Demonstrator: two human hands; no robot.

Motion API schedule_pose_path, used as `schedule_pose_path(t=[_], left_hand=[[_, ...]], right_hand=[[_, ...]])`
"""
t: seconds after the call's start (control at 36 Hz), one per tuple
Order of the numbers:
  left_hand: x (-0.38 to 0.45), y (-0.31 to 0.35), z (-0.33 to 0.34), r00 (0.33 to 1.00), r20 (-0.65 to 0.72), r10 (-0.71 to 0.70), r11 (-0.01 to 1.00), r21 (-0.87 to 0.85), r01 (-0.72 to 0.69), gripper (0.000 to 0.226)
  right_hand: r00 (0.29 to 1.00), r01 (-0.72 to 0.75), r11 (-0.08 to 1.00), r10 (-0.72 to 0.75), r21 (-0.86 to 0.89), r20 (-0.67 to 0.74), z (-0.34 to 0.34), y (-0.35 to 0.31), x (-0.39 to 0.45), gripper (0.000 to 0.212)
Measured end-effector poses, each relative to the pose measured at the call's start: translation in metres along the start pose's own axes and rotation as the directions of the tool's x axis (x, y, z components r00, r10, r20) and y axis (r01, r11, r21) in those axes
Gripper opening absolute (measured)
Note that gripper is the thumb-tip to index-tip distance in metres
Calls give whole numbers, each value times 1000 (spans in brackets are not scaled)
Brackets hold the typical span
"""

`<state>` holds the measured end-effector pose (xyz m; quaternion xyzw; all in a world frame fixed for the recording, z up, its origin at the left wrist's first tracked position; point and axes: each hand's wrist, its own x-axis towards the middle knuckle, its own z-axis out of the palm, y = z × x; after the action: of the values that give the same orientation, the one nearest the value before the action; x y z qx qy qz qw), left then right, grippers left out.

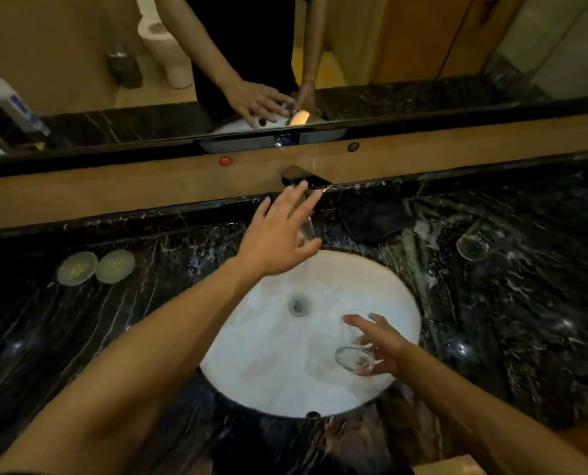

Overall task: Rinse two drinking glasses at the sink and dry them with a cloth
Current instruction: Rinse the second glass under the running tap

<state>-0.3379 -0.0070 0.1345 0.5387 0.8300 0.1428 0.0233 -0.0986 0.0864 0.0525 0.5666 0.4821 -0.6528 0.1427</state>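
The right hand (376,344) is holding a clear drinking glass (356,341) over the white sink basin (272,371), at about 4 o'clock from the drain (298,304). The fingers and thumb are curling round the glass wall, and the glass is tilting, with its thick base toward the viewer. The left hand (278,234) is reaching toward 12 o'clock, fingers straight and spread, gripping nothing, just beside the wall spout (301,176). A thin stream of water (308,231) appears to be falling past its fingertips into the basin.

A second glass (472,246) is standing on the dark marble counter (525,303) at about 2 o'clock from the basin, well apart from both hands. A dark cloth (374,217) is lying at about 1 o'clock, near the back ledge. Two round coasters (95,267) are resting at 9 o'clock.

Handling judgement: the glass is rigid, light and fragile, and wet walls are making it slippery. Hold it round the mid-wall with thumb opposing fingers, not by the rim. Contact with the hard basin or the marble edge could chip it. The cloth is soft and will conform to the glass when drying.
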Motion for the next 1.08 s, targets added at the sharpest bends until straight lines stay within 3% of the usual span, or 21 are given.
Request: schedule_pose_path(t=[0.11,0.25,0.53,0.67,0.72,0.78,0.89,1.0,1.08], left_hand=[[26,14,1,995,80,-56,998,34,54,86],[23,21,6,994,24,-105,994,29,104,86],[10,39,26,984,13,-176,984,28,176,90],[-1,68,47,959,-123,-254,966,19,258,83],[-19,91,66,957,-163,-239,970,-8,241,79],[-42,119,94,960,-118,-253,967,-72,246,77],[-90,176,151,962,54,-268,953,-130,273,75],[-120,225,183,926,219,-307,933,-125,338,75],[-130,248,197,888,300,-348,916,-92,390,79]], right_hand=[[987,138,976,-150,-170,-58,-10,-3,-8,82],[956,255,942,-279,-220,-88,-25,-5,-8,80],[886,460,872,-464,-170,16,-65,-10,-10,68],[864,503,853,-501,-141,49,-99,-7,-5,65],[883,469,876,-463,-114,78,-116,-8,-2,68],[921,386,916,-377,-111,98,-134,-10,1,68],[953,266,902,-193,-340,232,-172,-19,12,91],[905,116,840,131,-531,405,-198,-43,8,47],[856,92,686,316,-722,409,-204,-66,-2,32]])
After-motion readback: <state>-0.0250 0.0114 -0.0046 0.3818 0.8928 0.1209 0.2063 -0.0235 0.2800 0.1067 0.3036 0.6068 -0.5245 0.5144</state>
